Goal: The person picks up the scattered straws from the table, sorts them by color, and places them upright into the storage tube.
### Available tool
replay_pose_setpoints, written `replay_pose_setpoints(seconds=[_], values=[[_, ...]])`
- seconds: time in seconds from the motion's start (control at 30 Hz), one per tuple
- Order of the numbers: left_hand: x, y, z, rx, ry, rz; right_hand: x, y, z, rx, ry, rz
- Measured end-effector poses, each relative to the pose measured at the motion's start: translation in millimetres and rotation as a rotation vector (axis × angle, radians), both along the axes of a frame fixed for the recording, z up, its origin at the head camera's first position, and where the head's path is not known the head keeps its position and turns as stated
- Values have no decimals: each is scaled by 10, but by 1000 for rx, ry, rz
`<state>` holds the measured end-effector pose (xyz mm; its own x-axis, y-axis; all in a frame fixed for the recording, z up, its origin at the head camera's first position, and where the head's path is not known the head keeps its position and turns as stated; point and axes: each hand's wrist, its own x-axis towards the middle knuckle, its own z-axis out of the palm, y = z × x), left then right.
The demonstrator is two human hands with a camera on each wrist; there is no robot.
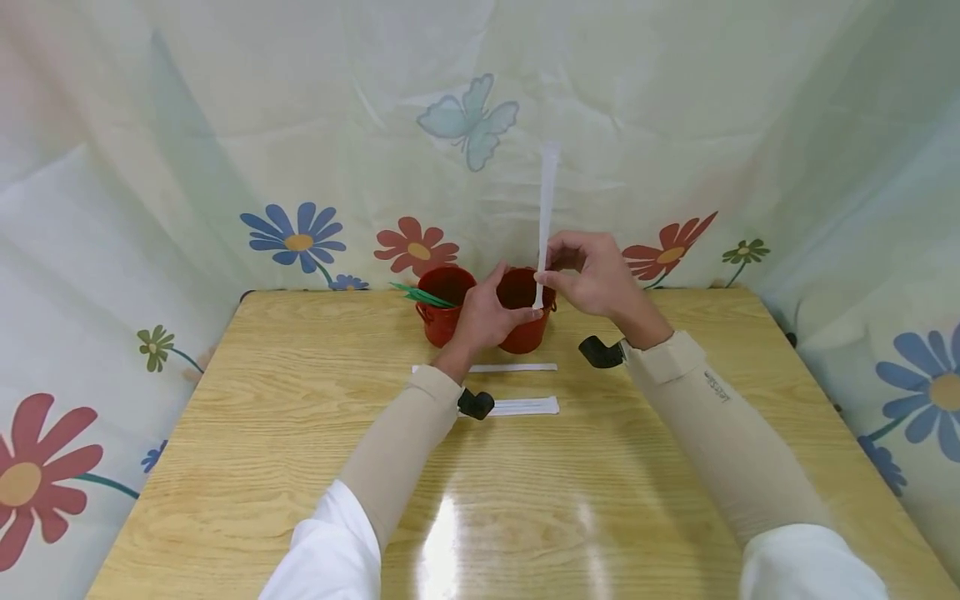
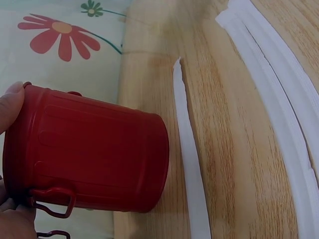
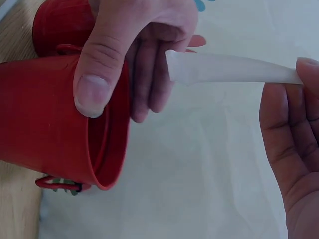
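Note:
My left hand (image 1: 491,315) grips the rim of the right-hand small red metal bucket (image 1: 527,337), thumb over the near side. That bucket (image 2: 94,149) fills much of the left wrist view, a wire handle loop on its side. My right hand (image 1: 592,279) pinches a long white paper strip (image 1: 548,196) between thumb and fingers. The strip stands nearly upright, its lower end over the bucket's mouth. In the right wrist view, that end of the strip (image 3: 199,68) is flared, close to my left fingers.
A second red bucket (image 1: 441,332) stands to the left, with green strips (image 1: 427,295) leaning out of it. On the wooden table (image 1: 300,467) in front of the buckets lie a thin white strip (image 1: 517,367) and wider white strips (image 1: 525,407). A flowered curtain (image 1: 337,125) hangs behind.

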<state>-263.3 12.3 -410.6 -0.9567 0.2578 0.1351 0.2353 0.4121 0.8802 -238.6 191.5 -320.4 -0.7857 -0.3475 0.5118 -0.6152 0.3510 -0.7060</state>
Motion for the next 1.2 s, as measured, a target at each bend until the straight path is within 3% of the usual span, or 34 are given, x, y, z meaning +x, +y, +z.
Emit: replay_pose_setpoints(seconds=[0.27,0.57,0.83,1.2], values=[[-26,-13,-3,-11,40,-24,-185,-95,-93,16,-63,-85],[-26,-10,-4,41,76,-45,-312,-181,-358,66,-61,-69],[-19,-22,-10,61,75,-66,-322,-225,-508,126,-96,-72],[-36,-20,-35,18,110,-39,-283,-173,-609,292,-19,-48]])
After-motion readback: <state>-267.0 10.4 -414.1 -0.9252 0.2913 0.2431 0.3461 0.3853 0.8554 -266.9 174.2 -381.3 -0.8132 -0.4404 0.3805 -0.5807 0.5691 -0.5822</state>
